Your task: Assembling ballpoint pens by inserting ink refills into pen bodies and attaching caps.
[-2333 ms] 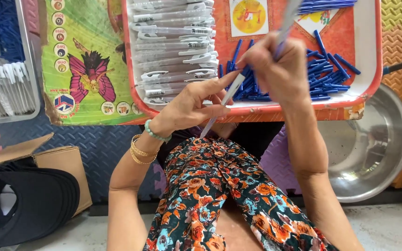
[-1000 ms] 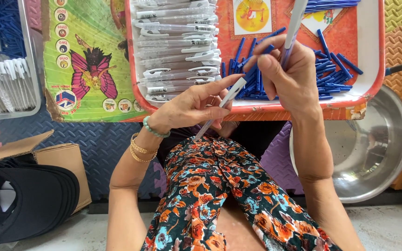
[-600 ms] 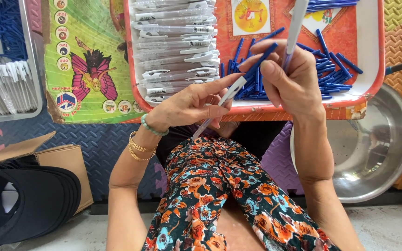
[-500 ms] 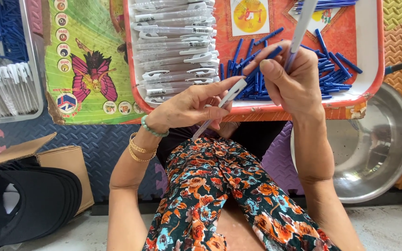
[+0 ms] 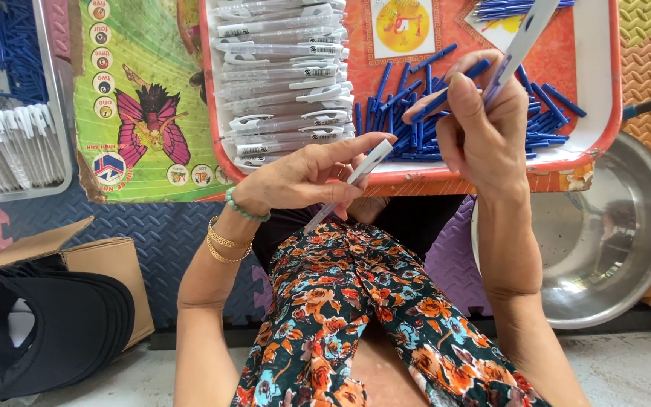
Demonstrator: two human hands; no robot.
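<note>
While we sat with our legs in flowered trousers (image 5: 356, 316) below the red plastic tray with white rim (image 5: 604, 90), our left hand (image 5: 303, 177) gripped a clear pen barrel with a white clip (image 5: 348, 185) between thumb and fingers, just at the tray's near edge. Our right hand (image 5: 480, 128) closed around a second clear pen barrel (image 5: 518, 49) that pointed up across the tray, and pinched a short blue plastic pen part (image 5: 446, 92) over the loose heap of blue parts (image 5: 544, 113) lying on the tray. A stack of finished clear pens with white clips (image 5: 284, 75) filled the tray's left side. Right of the tray sat a round steel bowl (image 5: 612, 249); left of it lay a green butterfly poster (image 5: 141, 113), and a black cap (image 5: 47, 332) lay well below that.
</note>
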